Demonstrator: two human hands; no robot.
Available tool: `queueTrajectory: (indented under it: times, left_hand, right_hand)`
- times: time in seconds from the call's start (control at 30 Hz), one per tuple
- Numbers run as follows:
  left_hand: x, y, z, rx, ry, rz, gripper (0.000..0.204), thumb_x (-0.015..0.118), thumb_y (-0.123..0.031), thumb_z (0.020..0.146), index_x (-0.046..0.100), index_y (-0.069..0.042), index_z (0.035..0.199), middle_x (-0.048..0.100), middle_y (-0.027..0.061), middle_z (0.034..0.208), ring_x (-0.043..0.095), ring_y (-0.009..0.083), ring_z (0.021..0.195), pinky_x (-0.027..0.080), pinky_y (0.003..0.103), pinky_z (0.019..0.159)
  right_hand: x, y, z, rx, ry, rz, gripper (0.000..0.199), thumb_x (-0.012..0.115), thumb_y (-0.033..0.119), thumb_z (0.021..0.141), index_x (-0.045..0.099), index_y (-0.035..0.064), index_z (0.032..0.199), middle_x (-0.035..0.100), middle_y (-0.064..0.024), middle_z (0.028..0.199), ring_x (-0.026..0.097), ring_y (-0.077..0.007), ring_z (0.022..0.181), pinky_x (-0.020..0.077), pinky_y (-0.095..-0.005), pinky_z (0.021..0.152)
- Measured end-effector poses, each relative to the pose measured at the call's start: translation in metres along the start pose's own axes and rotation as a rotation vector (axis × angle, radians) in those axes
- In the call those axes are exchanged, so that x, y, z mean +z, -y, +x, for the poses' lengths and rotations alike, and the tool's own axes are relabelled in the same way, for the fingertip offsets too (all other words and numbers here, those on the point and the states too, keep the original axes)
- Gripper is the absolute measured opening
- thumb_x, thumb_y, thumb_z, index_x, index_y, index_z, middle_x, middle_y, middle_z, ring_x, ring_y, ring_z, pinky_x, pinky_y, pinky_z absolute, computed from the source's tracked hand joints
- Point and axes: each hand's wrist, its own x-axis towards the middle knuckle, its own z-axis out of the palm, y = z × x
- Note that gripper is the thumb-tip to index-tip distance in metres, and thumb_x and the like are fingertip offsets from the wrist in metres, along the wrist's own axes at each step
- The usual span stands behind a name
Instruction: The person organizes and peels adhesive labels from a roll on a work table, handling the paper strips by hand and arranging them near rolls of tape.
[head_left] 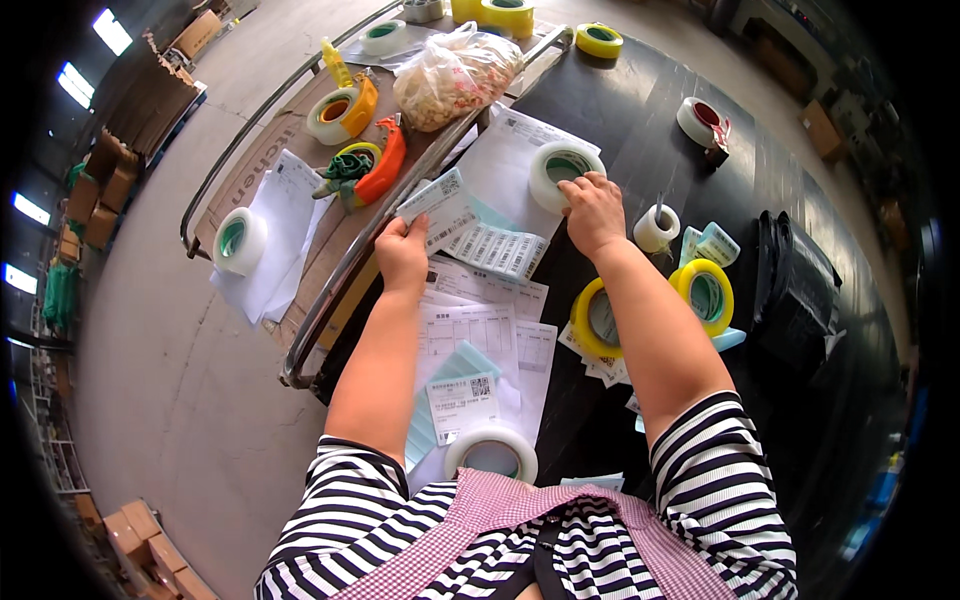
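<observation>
My left hand [403, 256] is closed, its thumb and fingers pinching the edge of a printed label sheet [438, 208] with a light blue backing. Part of that sheet hangs over a barcode label strip [497, 250] lying beside it. My right hand [596, 212] grips the near right rim of a clear tape roll [543, 180] with a green core. This roll sits on white printed paper [508, 140]. Below my hands lie printed forms [462, 335] and a white label [462, 404] on blue backing sheets. Another clear tape roll [510, 446] is close to my body.
Right of my forearm are yellow tape rolls [722, 272], a small white roll [656, 238] and black plastic bags [800, 285]. A metal-railed cart [318, 345] adjoins the table's left side. It carries an orange tape dispenser [385, 168] and a tied plastic bag [455, 80].
</observation>
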Motion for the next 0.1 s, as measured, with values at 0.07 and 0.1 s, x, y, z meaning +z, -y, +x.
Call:
queueTrajectory:
  times: [0.07, 0.1]
  left_hand:
    - [-0.0068, 0.0058, -0.0083, -0.002, 0.027, -0.145, 0.021, 0.066, -0.012, 0.093, 0.067, 0.004, 0.106, 0.070, 0.0082, 0.097, 0.063, 0.0158, 0.087, 0.049, 0.030, 0.082]
    - [-0.0074, 0.0042, -0.0132, -0.003, 0.054, -0.297, 0.023, 0.067, -0.014, 0.092, 0.066, 0.003, 0.108, 0.070, 0.0087, 0.099, 0.065, 0.0177, 0.090, 0.050, 0.033, 0.085]
  right_hand:
    - [0.0009, -0.0006, 0.0005, -0.005, 0.016, 0.031, 0.035, 0.066, 0.016, 0.081, 0.067, 0.0151, 0.116, 0.065, -0.0022, 0.116, 0.047, -0.0233, 0.126, 0.0340, -0.0403, 0.106]
    - [0.0011, -0.0033, 0.0016, -0.002, 0.036, 0.036, 0.038, 0.067, 0.017, 0.081, 0.066, 0.0155, 0.119, 0.064, -0.0025, 0.119, 0.046, -0.0233, 0.127, 0.0336, -0.0412, 0.107]
